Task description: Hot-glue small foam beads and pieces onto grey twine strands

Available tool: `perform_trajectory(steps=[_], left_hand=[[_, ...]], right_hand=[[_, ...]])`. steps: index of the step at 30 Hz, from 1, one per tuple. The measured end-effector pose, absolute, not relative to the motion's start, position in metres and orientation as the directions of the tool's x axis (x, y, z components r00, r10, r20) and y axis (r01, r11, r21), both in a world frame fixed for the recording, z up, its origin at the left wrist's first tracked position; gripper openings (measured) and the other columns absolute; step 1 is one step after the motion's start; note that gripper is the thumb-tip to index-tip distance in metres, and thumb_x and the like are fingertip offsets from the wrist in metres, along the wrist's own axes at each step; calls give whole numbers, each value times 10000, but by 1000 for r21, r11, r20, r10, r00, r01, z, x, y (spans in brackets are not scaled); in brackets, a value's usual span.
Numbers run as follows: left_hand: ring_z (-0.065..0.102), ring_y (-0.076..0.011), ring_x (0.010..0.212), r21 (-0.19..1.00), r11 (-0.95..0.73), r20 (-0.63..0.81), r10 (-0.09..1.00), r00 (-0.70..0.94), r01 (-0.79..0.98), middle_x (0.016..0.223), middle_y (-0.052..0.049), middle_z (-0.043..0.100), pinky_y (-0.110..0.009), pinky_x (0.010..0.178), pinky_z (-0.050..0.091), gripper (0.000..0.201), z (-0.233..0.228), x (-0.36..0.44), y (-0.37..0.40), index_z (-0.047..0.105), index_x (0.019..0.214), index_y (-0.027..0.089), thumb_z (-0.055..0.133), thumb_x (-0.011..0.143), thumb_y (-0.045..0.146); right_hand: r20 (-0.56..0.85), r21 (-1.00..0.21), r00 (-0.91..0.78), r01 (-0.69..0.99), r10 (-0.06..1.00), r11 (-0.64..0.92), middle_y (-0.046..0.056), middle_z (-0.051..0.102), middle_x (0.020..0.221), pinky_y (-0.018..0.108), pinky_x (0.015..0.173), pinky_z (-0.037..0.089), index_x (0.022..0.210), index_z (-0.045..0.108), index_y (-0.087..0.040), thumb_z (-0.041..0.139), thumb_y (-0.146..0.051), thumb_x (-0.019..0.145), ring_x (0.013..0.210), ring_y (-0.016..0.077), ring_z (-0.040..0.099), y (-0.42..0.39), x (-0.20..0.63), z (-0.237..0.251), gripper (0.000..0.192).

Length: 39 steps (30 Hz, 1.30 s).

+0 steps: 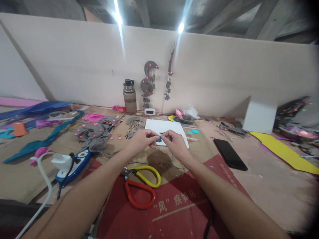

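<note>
My left hand and my right hand meet above the table, fingertips pinched together on a small blue-teal piece. The piece is tiny and mostly hidden by the fingers. Thin thread seems to hang below the hands. Just behind them lies a white sheet with small dark cut-outs on it. Below my wrists rest scissors with one yellow and one red handle.
A red printed sheet covers the near table. A black phone lies right. Left: grey felt shapes with beads, a glue gun, blue cloth strips. A bottle, a small clock and hanging grey ornaments stand by the wall.
</note>
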State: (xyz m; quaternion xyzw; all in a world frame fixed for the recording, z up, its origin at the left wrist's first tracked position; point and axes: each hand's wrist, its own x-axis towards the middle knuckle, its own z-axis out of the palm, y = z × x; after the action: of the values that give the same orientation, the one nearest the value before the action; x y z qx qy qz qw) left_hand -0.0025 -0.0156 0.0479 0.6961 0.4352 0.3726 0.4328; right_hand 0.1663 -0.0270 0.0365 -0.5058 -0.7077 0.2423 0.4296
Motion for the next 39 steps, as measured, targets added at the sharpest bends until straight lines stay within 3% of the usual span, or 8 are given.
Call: perform_trajectory(steps=[6,11,15,22,27,30,33,39], left_hand=[[587,-123,534,898,-281,151,919,364,338,607,-34,651,-224,533,445,240,45,-4,-16,678,807,126,607,725,340],[564,-120,553,797,-393,326,919,222,458,601,-14,629,-217,529,415,199,45,-7,-14,658,737,148,557,747,320],[554,-119,578,772,-390,428,903,43,501,633,-17,643,-217,544,403,195,42,-19,-3,659,722,153,553,741,316],[556,-107,553,940,-337,337,904,-264,50,651,-10,619,-200,472,397,288,29,-38,23,635,795,144,623,683,409],[534,-92,578,922,-372,331,901,-279,-106,696,-6,595,-183,461,379,316,24,-40,29,634,818,136,664,660,407],[493,-79,536,925,-372,340,901,-268,-75,650,11,576,-180,449,360,328,25,-38,27,640,830,137,666,662,417],[453,-69,494,938,-340,311,914,-262,-71,609,29,551,-181,436,337,336,27,-35,25,636,834,137,663,662,425],[388,-58,441,951,-287,261,944,-202,-114,529,49,489,-184,411,277,330,31,-31,18,628,788,128,670,645,423]], right_hand=[[455,-680,-144,581,879,448,-44,467,576,224,542,301,738,572,-181,500,-232,792,559,104,408,-31,165,35,104],[496,-653,-189,562,848,508,-33,506,630,237,600,350,910,590,-173,484,-238,840,602,116,455,-32,161,32,143],[545,-595,-281,534,790,601,28,616,804,256,715,384,855,621,-177,447,-213,878,762,135,533,-37,158,34,179],[487,-467,-615,416,620,780,37,621,833,258,771,393,843,639,-192,417,-311,916,833,145,546,-53,156,49,262],[541,-520,-163,707,825,480,33,613,772,249,665,379,823,577,-175,395,-338,904,718,143,537,-30,182,50,258],[396,-436,24,885,918,165,88,636,777,270,635,371,853,581,-152,512,-378,825,729,186,572,-13,205,40,238],[218,-367,47,930,975,37,155,654,775,287,603,373,738,596,-145,630,-414,715,737,232,603,-5,218,24,272],[193,-482,84,876,978,20,107,643,618,270,480,356,605,550,-185,632,-219,617,560,209,591,0,219,12,90]])
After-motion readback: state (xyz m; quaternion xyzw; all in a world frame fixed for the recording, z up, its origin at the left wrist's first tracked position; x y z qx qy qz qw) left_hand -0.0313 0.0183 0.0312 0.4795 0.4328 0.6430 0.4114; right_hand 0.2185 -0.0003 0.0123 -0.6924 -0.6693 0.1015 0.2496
